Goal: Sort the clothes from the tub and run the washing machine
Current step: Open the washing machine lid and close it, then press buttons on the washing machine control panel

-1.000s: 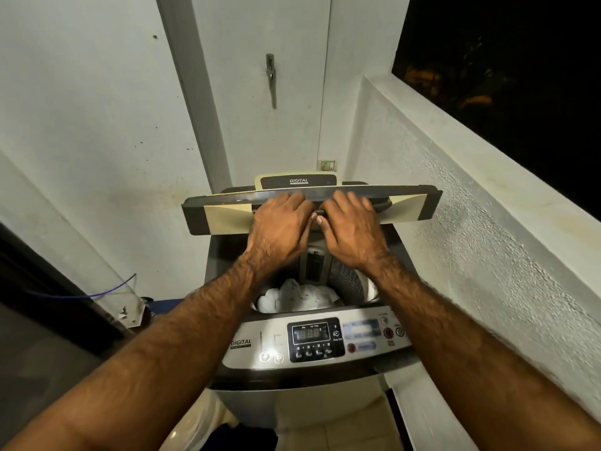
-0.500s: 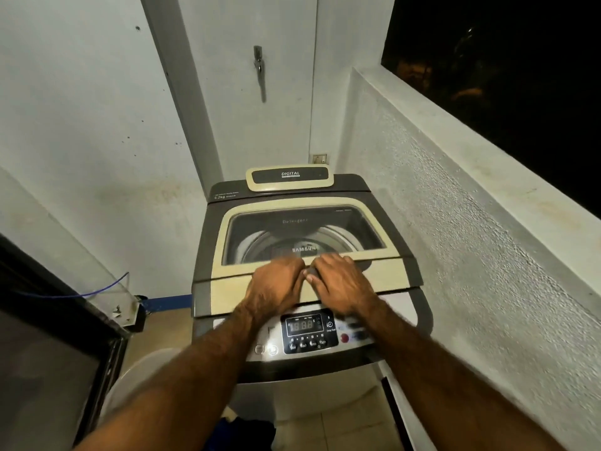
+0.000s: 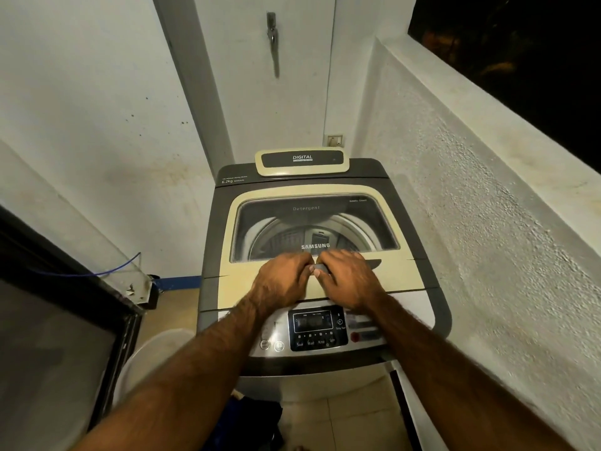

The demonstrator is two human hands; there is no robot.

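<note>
One washing machine (image 3: 322, 255) stands here, with one lid (image 3: 292, 278) and one control panel (image 3: 317, 330). Two hands rest on the lid: the left hand (image 3: 281, 279) and the right hand (image 3: 346, 279). One pale tub (image 3: 146, 362) sits on the floor, one dark pile of clothes (image 3: 250, 424), one wall socket (image 3: 335, 140), one blue wire (image 3: 97, 273).

Single head-worn wide-angle view, looking forward and steeply down from close above a washing machine (image 3: 320, 255), forearms reaching in from the lower edge. Facing a corner: wall (image 3: 81, 109) left, parapet (image 3: 487, 190) right. Edges bent, probably by lens distortion.
</note>
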